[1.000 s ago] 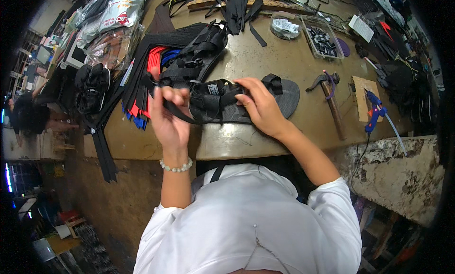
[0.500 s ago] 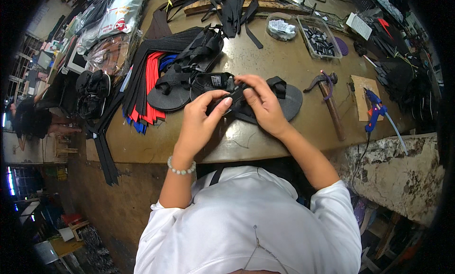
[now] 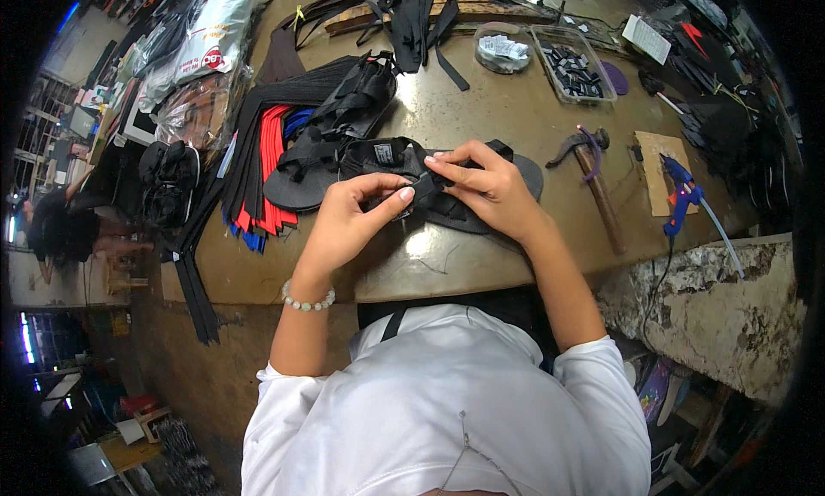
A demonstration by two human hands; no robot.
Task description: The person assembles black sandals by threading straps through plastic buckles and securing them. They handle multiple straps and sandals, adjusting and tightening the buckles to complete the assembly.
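A black strap sandal (image 3: 531,180) lies sideways on the table in front of me, its footbed showing at the right end. Over its ankle straps my left hand (image 3: 351,219) pinches a small black buckle (image 3: 424,185) between thumb and forefinger. From the other side my right hand (image 3: 494,191) grips the black strap at that buckle, fingers bent and close together. My fingers hide part of the strap. A white label (image 3: 384,153) shows on the inner side of the sandal. Touching its left end is another black sandal (image 3: 292,191), and a further one (image 3: 365,97) rests behind.
Black, red (image 3: 270,165) and blue strap bundles lie at left, near plastic-wrapped parcels (image 3: 206,36). Farther back stand a round tub (image 3: 503,51) and a box of black buckles (image 3: 574,66). A hammer (image 3: 601,191) and a blue glue gun (image 3: 681,200) on cardboard are at right.
My right hand has shifted slightly right, and its fingers have closed in at the strap. The buckle now shows between both hands. My left forearm has moved a little left.
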